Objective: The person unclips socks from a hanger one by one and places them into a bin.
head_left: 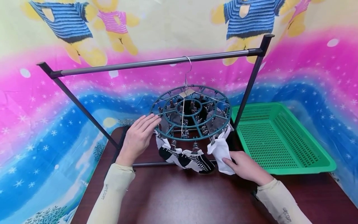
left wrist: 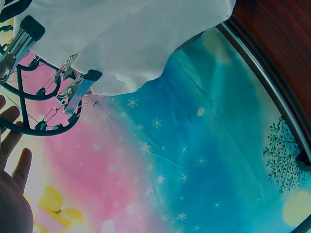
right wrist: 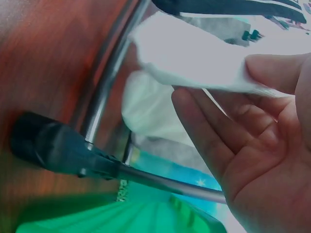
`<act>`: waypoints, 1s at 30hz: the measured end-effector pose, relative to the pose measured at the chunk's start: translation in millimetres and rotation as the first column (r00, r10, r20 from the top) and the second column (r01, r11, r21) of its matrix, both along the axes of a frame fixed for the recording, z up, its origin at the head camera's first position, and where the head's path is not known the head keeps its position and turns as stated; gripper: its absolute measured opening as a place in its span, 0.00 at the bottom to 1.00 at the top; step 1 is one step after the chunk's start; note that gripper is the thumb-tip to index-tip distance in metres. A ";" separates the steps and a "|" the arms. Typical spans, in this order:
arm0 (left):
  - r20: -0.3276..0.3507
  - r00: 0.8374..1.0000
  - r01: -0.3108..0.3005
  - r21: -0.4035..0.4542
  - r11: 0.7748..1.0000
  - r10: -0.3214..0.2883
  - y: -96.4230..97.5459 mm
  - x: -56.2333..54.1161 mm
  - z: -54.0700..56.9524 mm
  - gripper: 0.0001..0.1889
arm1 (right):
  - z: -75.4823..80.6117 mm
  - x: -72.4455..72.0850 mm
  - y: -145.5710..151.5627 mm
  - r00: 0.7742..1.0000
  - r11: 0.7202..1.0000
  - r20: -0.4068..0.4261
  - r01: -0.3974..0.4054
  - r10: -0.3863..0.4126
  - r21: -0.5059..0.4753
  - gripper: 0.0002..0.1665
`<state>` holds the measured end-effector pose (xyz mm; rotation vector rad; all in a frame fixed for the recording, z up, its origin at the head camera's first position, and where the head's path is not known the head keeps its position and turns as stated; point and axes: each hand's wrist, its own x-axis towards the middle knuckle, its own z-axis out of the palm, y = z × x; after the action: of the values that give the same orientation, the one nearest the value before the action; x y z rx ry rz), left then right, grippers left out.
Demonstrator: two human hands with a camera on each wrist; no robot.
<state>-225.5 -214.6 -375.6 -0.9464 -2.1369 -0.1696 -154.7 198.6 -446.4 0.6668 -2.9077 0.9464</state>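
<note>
A round green clip hanger point(head_left: 201, 136) hangs by its wire hook from a metal rail. Black-and-white patterned socks point(head_left: 195, 161) are clipped along its front edge. My left hand point(head_left: 139, 135) lies with straight fingers at the hanger's left rim; in the left wrist view its fingers point(left wrist: 20, 170) reach beside the green ring. At the front right, a white sock point(head_left: 221, 155) hangs below a metal clip. My right hand point(head_left: 246, 165) pinches that sock, its thumb on the near face. In the right wrist view the fingers lie under the white fabric point(right wrist: 194, 53).
The dark rail point(head_left: 134, 65) stands on slanted posts on a brown table point(head_left: 179, 196). A green perforated basket point(head_left: 316, 169) stands right of the frame. More grey and dark socks hang at the hanger's far side. A printed cloth point(head_left: 70, 124) covers the wall behind.
</note>
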 end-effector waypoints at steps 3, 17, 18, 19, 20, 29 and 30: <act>-0.001 1.000 -0.002 0.013 1.000 0.002 -1.9 0.0 -1.4 0.29 | 7.8 3.8 5.3 1.000 1.000 0.020 0.004 -0.004 -0.006 0.10; 0.011 1.000 -0.025 0.054 0.998 0.024 -2.5 0.5 0.5 0.21 | 20.1 11.7 40.3 0.996 0.998 0.060 0.060 -0.058 -0.032 0.11; 0.013 1.000 -0.027 0.059 0.998 0.026 -2.3 0.6 0.3 0.21 | 20.3 12.1 42.3 0.997 0.997 0.059 0.060 -0.058 -0.040 0.11; 0.013 1.000 -0.027 0.064 0.998 0.026 -2.0 0.6 0.0 0.21 | 20.5 12.4 44.1 0.996 0.996 0.067 0.065 -0.061 -0.055 0.12; 0.011 1.000 -0.027 0.071 0.997 0.026 -1.8 0.5 -0.5 0.22 | 20.6 12.4 46.0 0.996 0.995 0.066 0.067 -0.063 -0.068 0.12; 0.012 1.000 -0.029 0.143 0.989 0.028 1.4 1.3 -9.7 0.23 | 19.6 12.6 57.5 0.994 0.990 -0.030 0.103 -0.107 -0.100 0.11; 0.002 1.000 -0.031 0.167 0.985 0.031 3.0 3.1 -11.3 0.23 | 18.5 12.7 58.0 0.993 0.990 -0.047 0.105 -0.110 -0.098 0.13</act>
<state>-222.4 -211.6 -387.0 -0.8147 -2.0990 -0.3275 -142.0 256.6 -427.9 0.5155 -2.8007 1.0308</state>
